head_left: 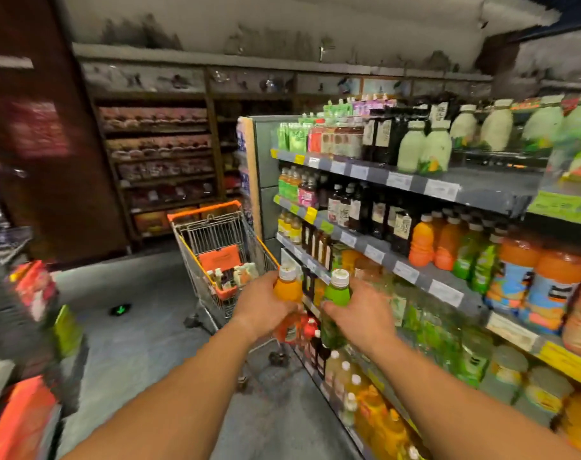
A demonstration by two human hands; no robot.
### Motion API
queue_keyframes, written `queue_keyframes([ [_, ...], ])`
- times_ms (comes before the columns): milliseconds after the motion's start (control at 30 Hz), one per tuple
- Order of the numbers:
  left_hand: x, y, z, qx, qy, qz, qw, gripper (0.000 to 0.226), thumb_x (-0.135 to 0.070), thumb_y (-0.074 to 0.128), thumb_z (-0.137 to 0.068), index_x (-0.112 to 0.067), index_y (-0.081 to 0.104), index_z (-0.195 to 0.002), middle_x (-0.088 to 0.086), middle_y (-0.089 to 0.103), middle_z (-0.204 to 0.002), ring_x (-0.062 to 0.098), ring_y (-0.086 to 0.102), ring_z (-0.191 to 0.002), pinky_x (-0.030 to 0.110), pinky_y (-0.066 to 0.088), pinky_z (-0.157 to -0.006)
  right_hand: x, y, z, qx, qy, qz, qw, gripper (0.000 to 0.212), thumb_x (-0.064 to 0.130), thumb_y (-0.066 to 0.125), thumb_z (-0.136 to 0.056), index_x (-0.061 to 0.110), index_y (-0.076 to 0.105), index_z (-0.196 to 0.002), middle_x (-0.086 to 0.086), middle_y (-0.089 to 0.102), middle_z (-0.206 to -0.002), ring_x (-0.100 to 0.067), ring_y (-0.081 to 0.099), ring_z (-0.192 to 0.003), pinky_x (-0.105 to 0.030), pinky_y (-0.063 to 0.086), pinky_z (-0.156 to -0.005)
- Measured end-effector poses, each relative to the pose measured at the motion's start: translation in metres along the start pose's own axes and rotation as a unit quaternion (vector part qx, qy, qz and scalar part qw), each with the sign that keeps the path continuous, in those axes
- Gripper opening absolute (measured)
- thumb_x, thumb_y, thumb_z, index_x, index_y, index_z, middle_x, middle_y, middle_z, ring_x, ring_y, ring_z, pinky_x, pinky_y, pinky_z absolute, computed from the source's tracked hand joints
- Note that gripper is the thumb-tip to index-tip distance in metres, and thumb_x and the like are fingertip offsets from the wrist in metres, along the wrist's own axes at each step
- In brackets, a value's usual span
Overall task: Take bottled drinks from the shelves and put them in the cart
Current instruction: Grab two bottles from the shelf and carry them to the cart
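Midway along the aisle, the left hand (pixel 262 305) grips an orange bottle (pixel 286 295) and the right hand (pixel 362 315) a green bottle (pixel 337 298) (both white-capped), beside the shelves (pixel 425 277), short of the cart (pixel 216 237); labels blurred.

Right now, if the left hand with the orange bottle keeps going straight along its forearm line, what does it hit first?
Most likely the shopping cart. The left hand, gripping the orange bottle, points up and ahead toward the cart's near end, with nothing visible between. Depth is unclear from one view, so it may pass over the rim.
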State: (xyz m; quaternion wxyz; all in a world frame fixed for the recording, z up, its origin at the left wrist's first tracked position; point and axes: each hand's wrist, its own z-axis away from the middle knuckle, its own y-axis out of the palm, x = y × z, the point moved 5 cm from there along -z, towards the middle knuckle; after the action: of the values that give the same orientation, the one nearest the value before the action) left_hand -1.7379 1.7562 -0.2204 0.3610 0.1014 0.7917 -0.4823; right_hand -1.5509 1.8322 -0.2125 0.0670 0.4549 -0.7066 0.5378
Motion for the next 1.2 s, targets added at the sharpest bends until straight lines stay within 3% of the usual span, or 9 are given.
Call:
queue_keyframes([
  [167,0.047,-0.020,-0.067,-0.027,-0.042,-0.021,0.999,0.048,-0.040,0.085,-0.066,-0.032,0.066,-0.109,-0.007,0.071,-0.100,0.018,0.065,-0.091,0.032,0.053,-0.080,0.021,0.066,-0.087,0.046,-0.043,-0.027,0.998,0.021,0.040,0.074,-0.072,0.025,0.061,-0.080,-0.005,0.070,-0.084,-0.028,0.065,-0.080,-0.029,0.037,-0.057],
  [333,0.086,-0.036,-0.139,-0.073,-0.079,-0.022,0.994,0.037,-0.036,0.085,-0.067,-0.031,0.064,-0.097,-0.015,0.065,-0.080,0.009,0.060,-0.075,0.010,0.039,-0.057,0.033,0.120,-0.175,0.097,-0.059,-0.054,0.992,0.019,0.042,0.070,-0.072,0.028,0.057,-0.072,0.002,0.067,-0.076,-0.024,0.065,-0.074,-0.031,0.048,-0.056],
  [433,0.118,-0.042,-0.178,-0.089,-0.102,-0.023,0.991,0.042,-0.035,0.083,-0.069,-0.032,0.066,-0.107,-0.013,0.068,-0.089,0.011,0.061,-0.080,0.021,0.044,-0.068,0.036,0.160,-0.222,0.117,-0.065,-0.083,0.988,0.027,0.049,0.068,-0.072,0.024,0.065,-0.081,0.001,0.070,-0.082,-0.023,0.065,-0.076,-0.037,0.055,-0.066],
  [500,0.144,-0.042,-0.204,-0.088,-0.119,-0.017,0.989,0.038,-0.035,0.081,-0.070,-0.033,0.065,-0.105,-0.013,0.068,-0.089,0.011,0.063,-0.081,0.025,0.047,-0.070,0.038,0.192,-0.248,0.126,-0.063,-0.093,0.986,0.031,0.058,0.062,-0.070,0.027,0.059,-0.073,0.002,0.069,-0.078,-0.022,0.064,-0.073,-0.038,0.055,-0.067],
  [700,0.242,-0.033,-0.303,-0.073,-0.148,0.008,0.986,0.037,-0.034,0.082,-0.070,-0.035,0.063,-0.101,-0.013,0.066,-0.092,0.009,0.064,-0.085,0.030,0.053,-0.077,0.039,0.315,-0.335,0.165,-0.039,-0.090,0.981,0.021,0.043,0.071,-0.074,0.028,0.057,-0.075,0.008,0.060,-0.072,-0.016,0.058,-0.069,-0.033,0.047,-0.060],
  [800,0.292,-0.029,-0.364,-0.064,-0.159,0.021,0.985,0.028,-0.032,0.082,-0.070,-0.036,0.062,-0.089,-0.018,0.066,-0.080,-0.003,0.062,-0.076,0.015,0.048,-0.066,0.043,0.372,-0.383,0.169,-0.034,-0.082,0.982,0.022,0.045,0.071,-0.071,0.032,0.053,-0.073,0.011,0.055,-0.071,-0.011,0.054,-0.065,-0.025,0.032,-0.050],
  [900,0.332,-0.030,-0.422,-0.046,-0.166,0.015,0.985,0.026,-0.034,0.082,-0.066,-0.040,0.059,-0.077,-0.026,0.063,-0.069,-0.013,0.057,-0.066,0.005,0.036,-0.050,0.046,0.423,-0.432,0.178,-0.019,-0.063,0.982,0.023,0.047,0.071,-0.069,0.031,0.059,-0.081,0.009,0.059,-0.078,-0.017,0.058,-0.073,-0.029,0.040,-0.059],
  [1000,0.375,-0.026,-0.475,-0.044,-0.173,0.006,0.984,0.033,-0.034,0.083,-0.064,-0.038,0.060,-0.087,-0.022,0.062,-0.078,-0.010,0.054,-0.071,0.008,0.036,-0.058,0.041,0.473,-0.476,0.191,0.013,-0.069,0.979,0.031,0.047,0.072,-0.071,0.027,0.064,-0.092,0.005,0.063,-0.086,-0.021,0.062,-0.080,-0.034,0.050,-0.069],
  [1200,0.465,0.015,-0.555,-0.015,-0.219,0.007,0.976,0.041,-0.031,0.082,-0.065,-0.043,0.058,-0.096,-0.024,0.061,-0.080,-0.005,0.055,-0.073,0.008,0.038,-0.058,0.012,0.580,-0.546,0.209,0.048,-0.072,0.974,0.030,0.042,0.076,-0.072,0.029,0.065,-0.097,0.006,0.063,-0.090,-0.020,0.062,-0.083,-0.031,0.049,-0.070],
])
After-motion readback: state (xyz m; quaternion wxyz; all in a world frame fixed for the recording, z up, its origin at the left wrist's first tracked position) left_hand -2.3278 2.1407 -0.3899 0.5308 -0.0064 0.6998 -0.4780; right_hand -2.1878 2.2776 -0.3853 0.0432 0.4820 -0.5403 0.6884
